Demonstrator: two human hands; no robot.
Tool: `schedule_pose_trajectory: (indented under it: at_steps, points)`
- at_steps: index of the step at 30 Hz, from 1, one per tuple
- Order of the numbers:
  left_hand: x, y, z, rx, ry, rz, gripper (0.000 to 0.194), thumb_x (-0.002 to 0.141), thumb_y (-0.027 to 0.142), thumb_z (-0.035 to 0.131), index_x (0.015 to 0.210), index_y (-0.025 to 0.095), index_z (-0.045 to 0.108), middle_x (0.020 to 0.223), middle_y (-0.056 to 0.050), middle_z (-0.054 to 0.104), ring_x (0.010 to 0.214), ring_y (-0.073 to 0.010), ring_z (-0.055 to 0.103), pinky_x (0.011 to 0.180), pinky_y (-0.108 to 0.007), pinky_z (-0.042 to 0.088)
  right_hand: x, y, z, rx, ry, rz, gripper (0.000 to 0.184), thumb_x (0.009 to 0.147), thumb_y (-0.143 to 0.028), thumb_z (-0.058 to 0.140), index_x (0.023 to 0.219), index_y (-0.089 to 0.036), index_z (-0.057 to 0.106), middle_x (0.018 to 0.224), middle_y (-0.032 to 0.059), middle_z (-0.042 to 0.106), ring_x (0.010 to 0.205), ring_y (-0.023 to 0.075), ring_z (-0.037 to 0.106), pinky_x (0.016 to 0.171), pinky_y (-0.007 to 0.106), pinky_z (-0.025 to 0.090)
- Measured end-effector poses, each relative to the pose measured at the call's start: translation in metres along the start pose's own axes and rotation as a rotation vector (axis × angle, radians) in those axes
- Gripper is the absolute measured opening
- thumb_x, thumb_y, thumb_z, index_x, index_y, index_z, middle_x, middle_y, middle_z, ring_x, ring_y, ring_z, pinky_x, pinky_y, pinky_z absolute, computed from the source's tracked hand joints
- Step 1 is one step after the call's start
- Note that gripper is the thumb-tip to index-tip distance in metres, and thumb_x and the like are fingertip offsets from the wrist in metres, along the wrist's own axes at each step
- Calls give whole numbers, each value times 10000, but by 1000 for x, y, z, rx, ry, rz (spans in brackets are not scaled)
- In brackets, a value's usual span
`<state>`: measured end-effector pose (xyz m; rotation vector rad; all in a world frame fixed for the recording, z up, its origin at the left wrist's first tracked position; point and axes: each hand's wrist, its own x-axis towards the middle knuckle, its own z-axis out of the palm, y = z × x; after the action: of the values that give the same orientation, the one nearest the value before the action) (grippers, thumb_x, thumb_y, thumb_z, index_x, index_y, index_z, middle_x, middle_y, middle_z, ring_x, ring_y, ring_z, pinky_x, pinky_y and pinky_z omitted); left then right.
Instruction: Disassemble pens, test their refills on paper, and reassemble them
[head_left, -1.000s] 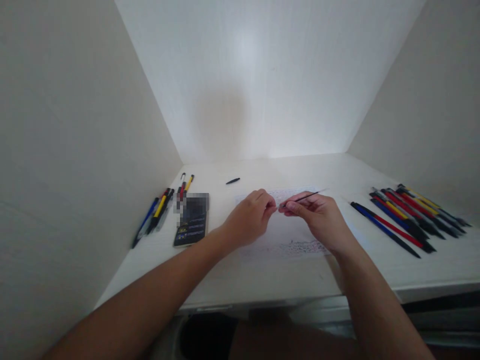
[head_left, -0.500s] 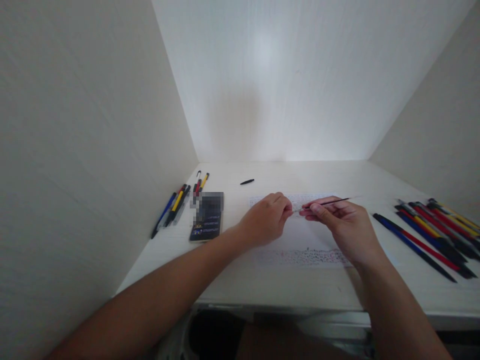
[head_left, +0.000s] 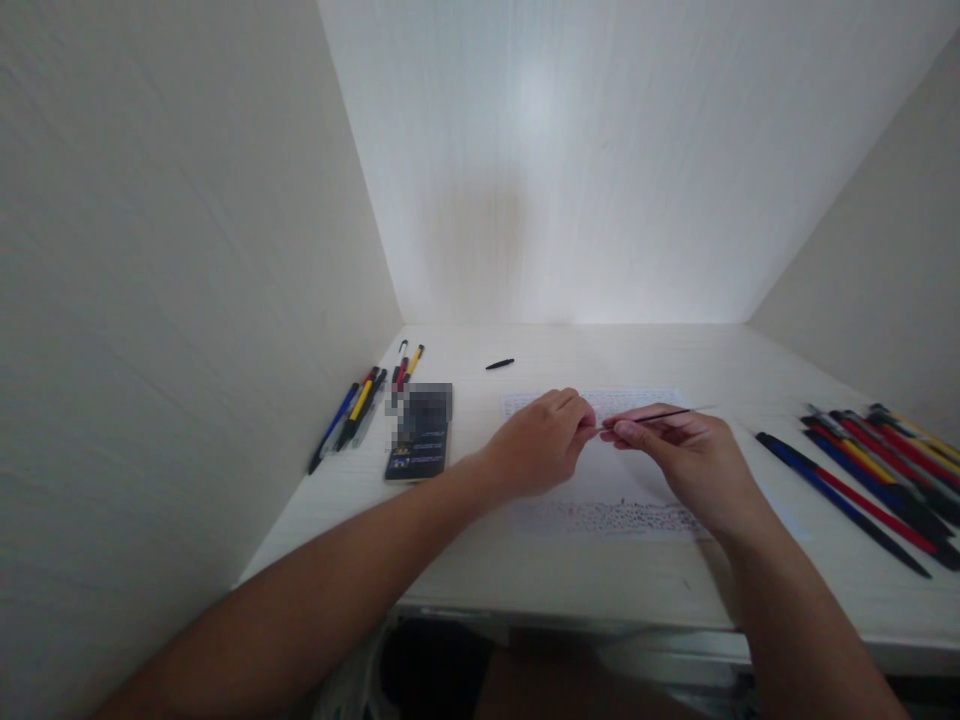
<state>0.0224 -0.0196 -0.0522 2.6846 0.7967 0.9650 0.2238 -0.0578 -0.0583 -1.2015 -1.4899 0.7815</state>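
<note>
My right hand (head_left: 686,460) pinches a thin black pen refill (head_left: 660,415) that points up and to the right. My left hand (head_left: 544,440) is closed in a pinch right at the refill's near tip; what its fingertips grip is too small to make out. Both hands hover over a white sheet of paper (head_left: 600,490) with scribbled lines along its near edge, lying in the middle of the white desk (head_left: 570,570).
Several coloured pens (head_left: 862,470) lie in a row at the right. A few more pens (head_left: 360,405) lie at the left beside a dark small box (head_left: 420,440). A small black pen part (head_left: 499,364) rests further back. White walls close in on three sides.
The view has shifted, so everything sits further right in the picture. My hands have stayed together at the refill's tip; the refill has tilted slightly flatter.
</note>
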Motion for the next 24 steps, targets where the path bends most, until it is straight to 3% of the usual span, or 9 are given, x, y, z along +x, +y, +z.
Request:
schedule_pose_trajectory:
  at_steps: [7, 12, 17, 24]
  points:
    - [1, 2, -1, -17, -2, 28, 87, 965, 187, 467, 902, 171, 525, 910, -57, 585, 848, -174, 529, 795, -317, 467, 1, 0, -1, -49, -64, -26, 227, 754, -433, 794, 836, -222, 781, 832, 63, 766, 774, 236, 704, 777, 404, 552]
    - [1, 2, -1, -10, 8, 33, 96, 968, 187, 455, 898, 172, 521, 898, -58, 582, 842, -175, 529, 792, -322, 465, 0, -1, 0, -43, -51, -16, 279, 754, -449, 789, 894, -208, 776, 781, 68, 755, 710, 226, 689, 698, 384, 551]
    - [0, 0, 0, 4, 23, 38, 87, 968, 188, 463, 907, 170, 522, 903, -51, 578, 850, -166, 523, 796, -310, 463, -1, -4, 0, -42, 86, -41, 282, 773, -467, 770, 878, -205, 765, 727, 59, 719, 648, 197, 655, 647, 352, 539]
    - [0, -2, 1, 38, 28, -6, 100, 968, 200, 455, 906, 171, 528, 908, -57, 594, 848, -171, 532, 791, -327, 466, -3, 1, -2, 66, 284, -85, 184, 848, -419, 720, 868, -236, 727, 744, 30, 702, 644, 168, 632, 713, 352, 549]
